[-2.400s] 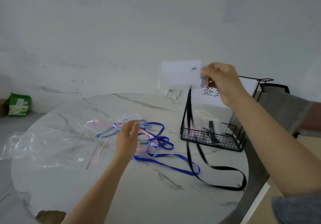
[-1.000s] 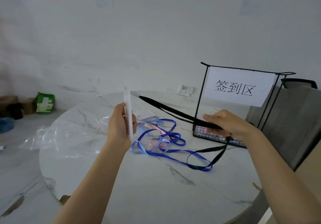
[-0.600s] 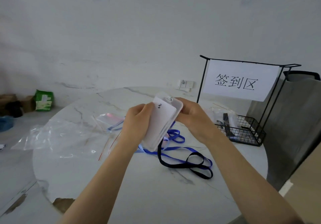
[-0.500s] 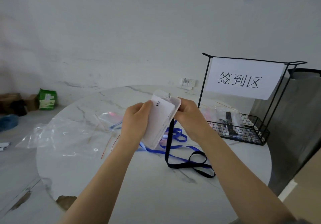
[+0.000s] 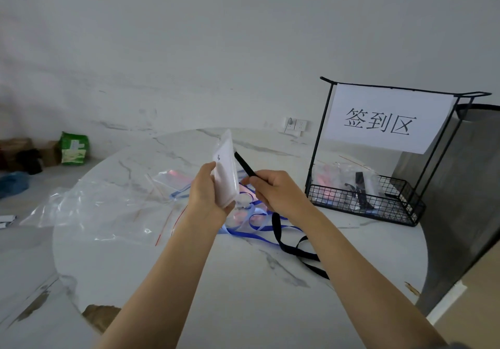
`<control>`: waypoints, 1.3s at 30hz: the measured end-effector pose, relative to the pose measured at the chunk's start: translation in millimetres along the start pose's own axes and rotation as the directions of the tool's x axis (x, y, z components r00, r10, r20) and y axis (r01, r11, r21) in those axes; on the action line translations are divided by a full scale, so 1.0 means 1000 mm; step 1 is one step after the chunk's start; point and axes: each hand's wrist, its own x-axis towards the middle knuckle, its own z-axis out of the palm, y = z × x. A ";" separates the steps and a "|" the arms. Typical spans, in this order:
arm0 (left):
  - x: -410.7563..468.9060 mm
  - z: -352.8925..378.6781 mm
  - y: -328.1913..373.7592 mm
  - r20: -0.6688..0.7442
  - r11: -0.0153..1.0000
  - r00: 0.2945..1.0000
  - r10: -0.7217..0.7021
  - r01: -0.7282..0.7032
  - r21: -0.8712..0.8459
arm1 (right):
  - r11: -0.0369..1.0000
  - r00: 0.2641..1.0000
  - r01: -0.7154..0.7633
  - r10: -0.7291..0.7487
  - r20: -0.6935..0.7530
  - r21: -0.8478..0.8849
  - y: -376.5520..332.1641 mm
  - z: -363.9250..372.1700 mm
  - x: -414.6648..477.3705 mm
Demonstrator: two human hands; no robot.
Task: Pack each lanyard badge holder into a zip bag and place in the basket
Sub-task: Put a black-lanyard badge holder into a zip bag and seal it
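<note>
Wire basket (image 5: pixel 351 201), seemingly bagged lanyards (image 5: pixel 338 179) inside; hands (image 5: pixel 207 189) (image 5: pixel 276 191) gripping badge holder (image 5: pixel 227 172), black strap (image 5: pixel 243 164).

White badge holder (image 5: pixel 226 175) upright midair; black lanyard (image 5: pixel 276 225) dangling.

The space is closed off behind by a plain white plastered wall (image 5: pixel 243 37), over which soft, even light is spread. A white double wall socket (image 5: pixel 295 126) is set low in it. The middle is filled by a round white marble-topped table with grey veins (image 5: pixel 243 281). On the grey floor (image 5: pixel 16 240) at the left, a green packet (image 5: pixel 73 148), brown cardboard boxes (image 5: pixel 16 144) and a blue cloth (image 5: pixel 13 183) are gathered near the wall. A tall grey curved panel (image 5: pixel 460 199) is seen just beside the table's right edge.
</note>
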 end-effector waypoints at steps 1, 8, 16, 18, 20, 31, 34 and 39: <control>0.005 0.000 -0.002 0.006 1.000 1.000 -0.009 0.009 -0.025 | 1.000 1.000 -0.025 0.025 0.016 -0.015 0.004 0.000 0.000; 0.043 -0.002 -0.016 -0.088 0.975 0.994 0.069 -0.086 -0.204 | 0.975 0.964 -0.180 0.201 0.175 -0.126 0.032 0.005 0.006; 0.075 -0.021 -0.037 -0.227 0.880 0.856 0.465 -0.417 0.230 | 0.972 0.854 -0.234 0.209 0.477 -0.006 0.046 0.012 0.010; 0.075 -0.021 -0.040 -0.162 0.810 0.810 0.563 -0.503 0.301 | 0.957 0.843 -0.260 0.161 0.512 0.127 0.047 0.007 0.008; 0.074 -0.019 -0.045 -0.084 0.734 0.770 0.633 -0.562 0.382 | 0.934 0.846 -0.269 0.112 0.522 0.237 0.048 0.002 0.005; 0.071 -0.016 -0.056 -0.205 0.867 0.842 0.499 -0.480 0.136 | 0.955 0.654 -0.217 -0.013 0.757 0.203 0.052 0.001 -0.009; 0.070 -0.021 -0.052 -0.274 0.882 0.843 0.464 -0.468 0.053 | 0.966 0.583 -0.218 0.014 0.813 0.140 0.050 0.004 -0.010; 0.077 -0.027 -0.046 -0.337 0.894 0.853 0.399 -0.443 -0.063 | 0.958 0.534 -0.266 0.055 0.844 0.106 0.052 0.006 -0.010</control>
